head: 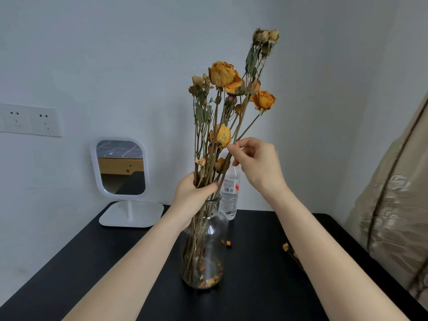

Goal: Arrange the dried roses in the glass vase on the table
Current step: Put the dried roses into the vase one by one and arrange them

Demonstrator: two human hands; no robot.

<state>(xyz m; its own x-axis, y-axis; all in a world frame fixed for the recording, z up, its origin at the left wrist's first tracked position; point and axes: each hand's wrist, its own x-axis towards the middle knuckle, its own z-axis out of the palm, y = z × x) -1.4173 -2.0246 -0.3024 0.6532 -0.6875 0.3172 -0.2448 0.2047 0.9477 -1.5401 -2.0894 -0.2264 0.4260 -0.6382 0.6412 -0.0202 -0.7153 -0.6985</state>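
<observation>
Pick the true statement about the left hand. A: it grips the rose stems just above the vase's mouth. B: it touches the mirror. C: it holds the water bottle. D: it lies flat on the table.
A: the left hand curls round the dried roses just above the glass vase.

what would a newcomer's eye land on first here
The tall bunch of dried orange roses stands out at centre, in a clear glass vase on the black table. The left-hand grip holds them just above the vase's neck while the right-hand grip pinches one stem higher up. A white mirror stands back left.
</observation>
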